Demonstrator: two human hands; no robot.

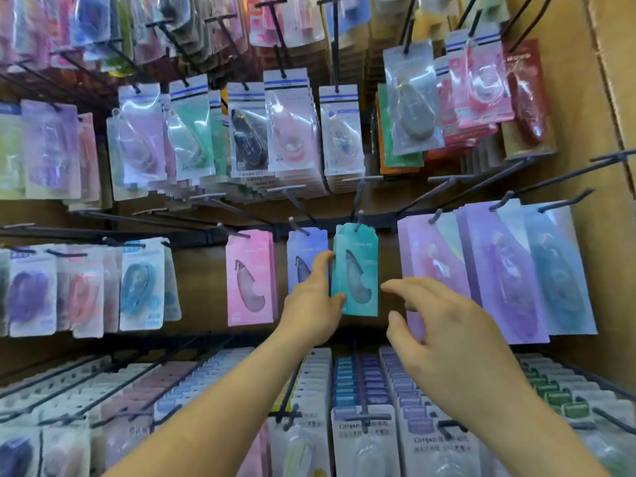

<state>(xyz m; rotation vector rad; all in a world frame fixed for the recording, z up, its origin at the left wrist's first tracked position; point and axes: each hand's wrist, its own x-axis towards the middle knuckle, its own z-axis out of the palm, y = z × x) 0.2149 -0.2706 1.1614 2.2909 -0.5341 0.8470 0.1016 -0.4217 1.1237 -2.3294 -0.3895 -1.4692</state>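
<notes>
1. Teal pack [358,270] hangs on its hook [358,215], middle row of the display, roughly centre.
2. Left hand [316,301] pinches the pack's left edge: thumb on the front near the lower corner, index finger up along the edge.
3. Right hand [447,335] holds nothing. Its fingers are spread and loosely bent, with the index tip just beside the pack's lower right edge, not touching.
4. Blue-violet pack [306,249] sits tight on the left, partly covered by the left hand. Pink pack [249,277] is further left.
5. Purple packs [433,256] crowd the right side, behind the right hand.
6. Lower rows of packs [361,438] sit on long hooks under both forearms.
</notes>
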